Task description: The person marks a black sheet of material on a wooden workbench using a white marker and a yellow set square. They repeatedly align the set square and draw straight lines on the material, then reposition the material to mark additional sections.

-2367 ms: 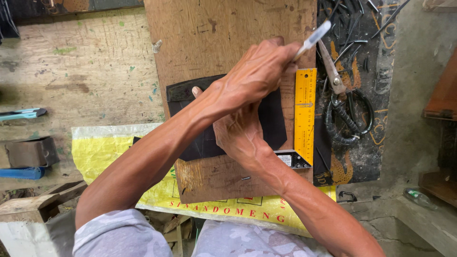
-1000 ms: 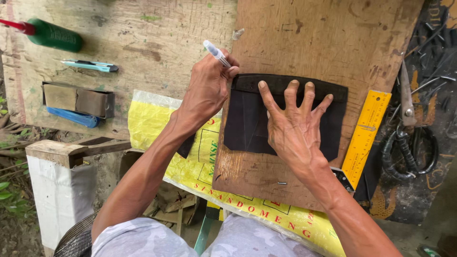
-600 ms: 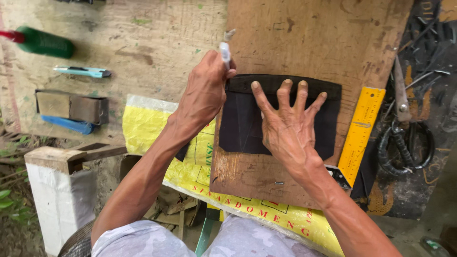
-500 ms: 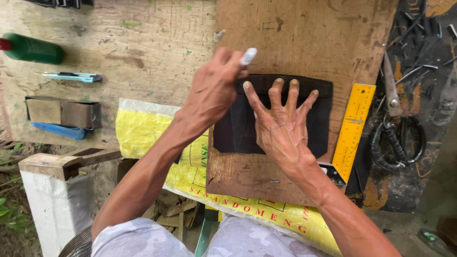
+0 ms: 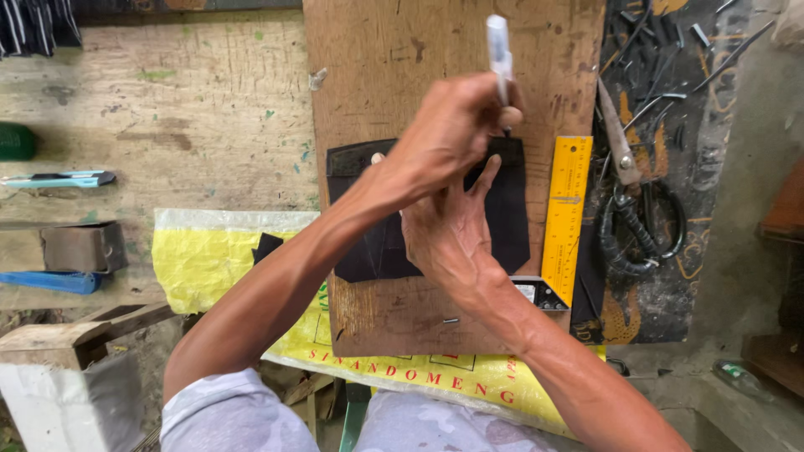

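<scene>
A black, leather-like piece (image 5: 512,230) lies flat on a brown wooden board (image 5: 394,75). My right hand (image 5: 456,243) presses down on the piece with its fingers spread. My left hand (image 5: 448,138) crosses over the right and grips a white marker (image 5: 498,50) upright, with the tip at the piece's upper right corner. A yellow square ruler (image 5: 566,218) lies along the right edge of the piece.
Large black-handled scissors (image 5: 628,209) lie right of the ruler on a dark mat. A yellow woven sack (image 5: 218,259) sits under the board. On the worn bench to the left are a light-blue utility knife (image 5: 59,178), a green bottle (image 5: 15,141) and a wooden block (image 5: 79,247).
My left hand has carried the marker from the piece's upper left corner across to its upper right corner, now crossing over my right hand. The right hand stays pressed on the piece.
</scene>
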